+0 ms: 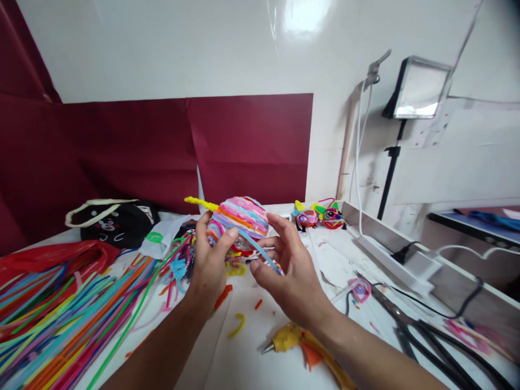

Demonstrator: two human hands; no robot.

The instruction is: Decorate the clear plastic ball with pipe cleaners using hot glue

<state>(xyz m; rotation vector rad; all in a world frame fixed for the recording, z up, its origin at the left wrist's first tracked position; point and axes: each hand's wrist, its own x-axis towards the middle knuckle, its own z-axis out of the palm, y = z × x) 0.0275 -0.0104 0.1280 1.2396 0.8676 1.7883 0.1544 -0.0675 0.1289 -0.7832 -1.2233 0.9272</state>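
Above the table's middle, my left hand [211, 252] is closed on a rounded craft piece [244, 214] wound from striped pink, orange, purple and blue pipe cleaners. A yellow twisted stem [201, 203] sticks out at its upper left. A light blue pipe cleaner [258, 247] runs from the piece down to the right, between both hands. My right hand [290, 254] has its fingers curved beside the piece, with fingertips near its right edge. Whether the right fingers press on the blue pipe cleaner, I cannot tell. The piece's underside is partly hidden by my hands.
Many coloured pipe cleaners [89, 319] spread over the left. A yellow glue gun [288, 337] lies beneath my right forearm. Black-handled scissors [406, 319] and a white power strip [396, 265] are at right. Two finished-looking craft pieces [320, 216] and a black pouch [117, 222] stand behind.
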